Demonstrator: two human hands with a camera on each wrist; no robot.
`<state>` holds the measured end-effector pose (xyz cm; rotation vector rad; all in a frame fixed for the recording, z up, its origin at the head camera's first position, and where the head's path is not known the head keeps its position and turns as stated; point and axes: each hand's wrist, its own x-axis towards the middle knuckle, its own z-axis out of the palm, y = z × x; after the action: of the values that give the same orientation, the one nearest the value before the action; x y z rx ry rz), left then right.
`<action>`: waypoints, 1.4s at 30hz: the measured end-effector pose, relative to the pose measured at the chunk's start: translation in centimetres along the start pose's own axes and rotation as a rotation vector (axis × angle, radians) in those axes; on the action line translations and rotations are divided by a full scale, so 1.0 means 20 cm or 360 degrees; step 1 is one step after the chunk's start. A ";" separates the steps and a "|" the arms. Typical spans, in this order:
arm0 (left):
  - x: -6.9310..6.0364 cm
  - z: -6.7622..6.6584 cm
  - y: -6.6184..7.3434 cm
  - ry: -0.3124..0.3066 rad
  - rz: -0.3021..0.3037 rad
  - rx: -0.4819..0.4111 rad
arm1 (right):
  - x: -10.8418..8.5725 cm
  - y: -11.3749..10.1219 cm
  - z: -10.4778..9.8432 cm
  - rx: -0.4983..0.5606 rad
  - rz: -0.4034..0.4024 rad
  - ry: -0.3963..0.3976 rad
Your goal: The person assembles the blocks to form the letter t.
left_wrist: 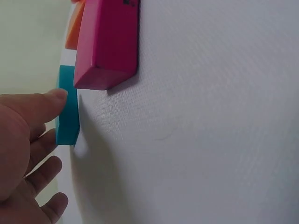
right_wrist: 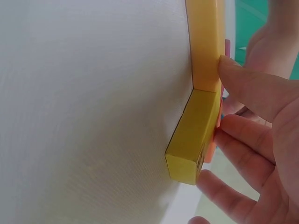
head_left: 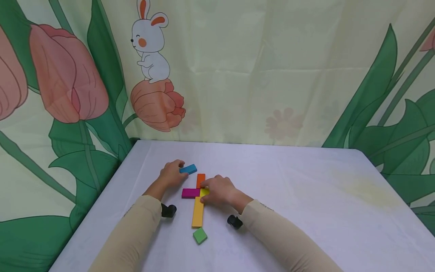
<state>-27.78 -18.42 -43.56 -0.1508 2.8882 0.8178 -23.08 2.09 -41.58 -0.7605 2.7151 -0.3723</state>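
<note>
My left hand pinches one end of a blue rectangular block, its thumb lying against the block in the left wrist view. My right hand reaches over a yellow block. In the right wrist view, its thumb touches the long amber block, and its other fingertips lie along the orange block, beside the yellow one. The orange block, a magenta block and the amber block meet around the yellow block in a cross shape.
A green square block lies near the amber block's front end, turned at an angle. White cloth covers the table. Behind it hangs a curtain printed with tulips and a rabbit. Black wrist cameras sit by both sleeves.
</note>
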 end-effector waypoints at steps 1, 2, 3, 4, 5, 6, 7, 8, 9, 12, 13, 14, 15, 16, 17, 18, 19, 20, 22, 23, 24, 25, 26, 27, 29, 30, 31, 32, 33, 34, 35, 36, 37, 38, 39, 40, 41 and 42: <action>0.00 0.00 0.00 0.0001 0.0001 -0.0003 | 0.00 0.00 0.00 0.0004 0.0003 -0.0001; 0.01 0.00 -0.01 0.0002 0.0005 -0.0004 | 0.00 0.00 0.00 0.0005 0.0005 -0.0003; 0.01 0.00 -0.01 0.0000 0.0004 -0.0009 | 0.00 0.00 0.00 0.0003 0.0006 -0.0005; 0.01 0.00 -0.01 -0.0004 0.0004 -0.0015 | 0.00 -0.01 0.00 0.0002 0.0005 -0.0006; 0.01 0.00 -0.02 -0.0007 0.0004 -0.0025 | 0.00 -0.01 0.00 -0.0003 0.0004 -0.0006; 0.01 0.00 -0.02 -0.0009 0.0004 -0.0030 | 0.01 -0.01 0.00 -0.0007 0.0003 -0.0008; 0.01 0.00 -0.02 -0.0009 0.0006 -0.0036 | 0.01 -0.01 0.01 -0.0008 0.0004 -0.0009; 0.01 0.00 -0.02 -0.0007 0.0008 -0.0036 | 0.01 -0.01 0.01 -0.0009 0.0004 -0.0009; 0.01 0.00 -0.03 -0.0006 0.0010 -0.0035 | 0.01 -0.01 0.01 -0.0011 0.0003 -0.0009; 0.00 0.00 -0.03 0.0011 0.0027 -0.0033 | 0.01 -0.01 0.01 -0.0036 0.0003 -0.0009; 0.00 0.00 -0.03 0.0015 0.0033 -0.0033 | 0.01 -0.01 0.01 -0.0045 0.0004 -0.0009; 0.00 0.00 -0.04 0.0018 0.0038 -0.0033 | 0.01 -0.01 0.01 -0.0055 0.0004 -0.0008; -0.01 0.00 -0.04 0.0020 0.0039 -0.0039 | 0.01 -0.01 0.01 -0.0063 0.0005 -0.0009; -0.01 -0.01 -0.04 0.0024 0.0045 -0.0039 | 0.01 -0.01 0.01 -0.0070 0.0006 -0.0008; -0.01 -0.01 -0.04 0.0025 0.0045 -0.0039 | 0.01 -0.01 0.01 -0.0064 0.0008 -0.0008; -0.02 -0.01 -0.04 0.0026 0.0045 -0.0034 | 0.01 -0.01 0.01 -0.0060 0.0008 -0.0008; -0.02 -0.01 -0.05 0.0028 0.0048 -0.0022 | 0.01 -0.01 0.01 -0.0055 0.0008 -0.0008; -0.02 -0.01 -0.05 0.0031 0.0051 -0.0004 | 0.01 -0.01 0.01 -0.0050 0.0007 -0.0008; -0.03 -0.02 -0.05 0.0038 0.0062 0.0031 | 0.01 -0.01 0.01 -0.0042 0.0005 -0.0009; -0.04 -0.02 -0.05 0.0041 0.0064 0.0041 | 0.01 -0.01 0.01 -0.0040 0.0005 -0.0009; -0.04 -0.02 -0.05 0.0044 0.0069 0.0052 | 0.01 -0.01 0.01 -0.0041 0.0006 -0.0009; -0.05 -0.03 -0.05 0.0047 0.0075 0.0057 | 0.01 -0.01 0.01 -0.0041 0.0007 -0.0008; -0.05 -0.03 -0.05 0.0049 0.0079 0.0058 | 0.01 -0.01 0.01 -0.0040 0.0009 -0.0007; -0.06 -0.03 -0.05 0.0051 0.0085 0.0052 | 0.01 -0.01 0.01 -0.0039 0.0011 -0.0006; -0.06 -0.03 -0.06 0.0055 0.0096 0.0041 | 0.00 -0.01 0.01 -0.0038 0.0013 -0.0004; -0.07 -0.04 -0.06 0.0057 0.0098 0.0035 | 0.00 0.00 0.01 -0.0037 0.0012 -0.0004; -0.07 -0.04 -0.07 0.0058 0.0100 0.0028 | 0.01 0.00 0.01 -0.0036 0.0013 -0.0004; -0.07 -0.04 -0.07 0.0060 0.0102 0.0022 | 0.01 0.00 0.01 -0.0036 0.0013 -0.0004; -0.08 -0.04 -0.07 0.0061 0.0103 0.0013 | 0.01 0.00 0.01 -0.0034 0.0014 -0.0004; -0.08 -0.04 -0.08 0.0062 0.0102 0.0004 | 0.01 0.00 0.01 -0.0034 0.0014 -0.0004; -0.08 -0.04 -0.08 0.0061 0.0101 -0.0008 | 0.01 0.00 0.01 -0.0033 0.0015 -0.0004; -0.08 -0.04 -0.08 0.0061 0.0100 -0.0021 | 0.01 0.00 0.01 -0.0032 0.0017 -0.0004; -0.09 -0.04 -0.08 0.0059 0.0103 -0.0030 | 0.01 0.00 0.01 -0.0031 0.0019 -0.0005; -0.09 -0.05 -0.08 0.0055 0.0106 -0.0040 | 0.01 0.00 0.01 -0.0032 0.0020 -0.0005; -0.09 -0.05 -0.08 0.0049 0.0107 -0.0052 | 0.01 0.00 0.01 -0.0030 0.0023 -0.0004; -0.09 -0.05 -0.08 0.0040 0.0108 -0.0060 | 0.01 0.00 0.01 -0.0030 0.0025 -0.0005; -0.10 -0.05 -0.09 0.0031 0.0107 -0.0067 | 0.01 0.00 0.01 -0.0026 0.0029 -0.0005; -0.10 -0.06 -0.09 0.0022 0.0107 -0.0071 | 0.01 0.00 0.01 -0.0021 0.0033 -0.0006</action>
<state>-25.64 -20.34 -43.15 -0.0643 2.9036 0.8965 -23.05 1.95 -41.85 -0.7353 2.7221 -0.3483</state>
